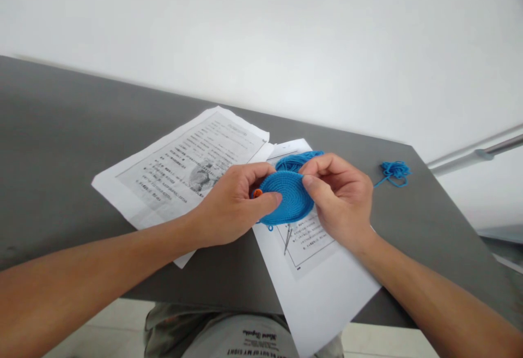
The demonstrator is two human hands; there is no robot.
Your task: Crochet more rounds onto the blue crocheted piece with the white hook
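A round blue crocheted piece point(292, 197) is held up between both hands over the printed sheets. My left hand point(232, 200) grips its left edge, the thumb lying across the face of the piece. A small orange clip or marker point(257, 193) shows beside that thumb. With thumb and forefinger, my right hand point(341, 192) pinches the upper right rim. Behind the piece lies a bundle of blue yarn point(300, 159), partly hidden by the crochet and my right fingers. A thin hook-like tool point(288, 241) appears on the sheet below; whether it is real or printed, I cannot tell.
One printed sheet point(163, 178) with a picture lies to the left on the grey table point(73, 129). Another sheet point(318, 298) reaches over the front edge. A small blue yarn tangle point(395, 174) rests at the right. A white wall point(261, 31) stands behind, and a metal rail point(502, 146) is at far right.
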